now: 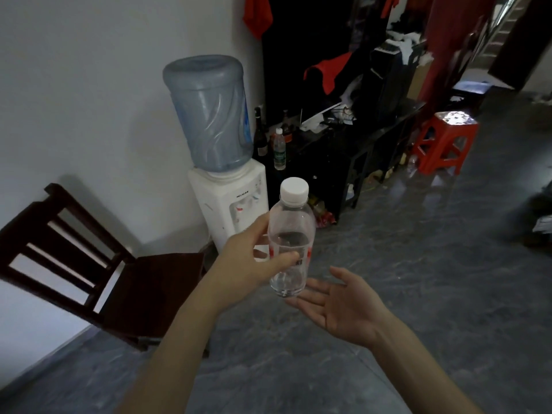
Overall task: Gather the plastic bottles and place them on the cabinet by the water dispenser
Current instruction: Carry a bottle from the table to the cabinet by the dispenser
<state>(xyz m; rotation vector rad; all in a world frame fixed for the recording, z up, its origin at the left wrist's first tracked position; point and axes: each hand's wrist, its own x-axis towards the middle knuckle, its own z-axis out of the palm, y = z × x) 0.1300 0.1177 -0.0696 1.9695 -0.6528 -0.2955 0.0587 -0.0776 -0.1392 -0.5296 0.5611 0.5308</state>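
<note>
A clear plastic bottle (291,234) with a white cap and some water in it is held upright in front of me, my left hand (254,258) gripping its middle. Just below and to the right of its base is my right hand (337,306), palm up with fingers spread, holding nothing. Beyond stands the white water dispenser (230,204) with a blue jug on top. Right of it is the black cabinet (325,150), and another plastic bottle with a green label (279,149) stands on its near left corner.
A dark glass bottle (260,135) stands beside the green-label bottle. The cabinet's far part carries clutter and red cloth. A dark wooden chair (119,279) is at left by the wall. A red plastic stool (442,141) stands on the grey floor at right.
</note>
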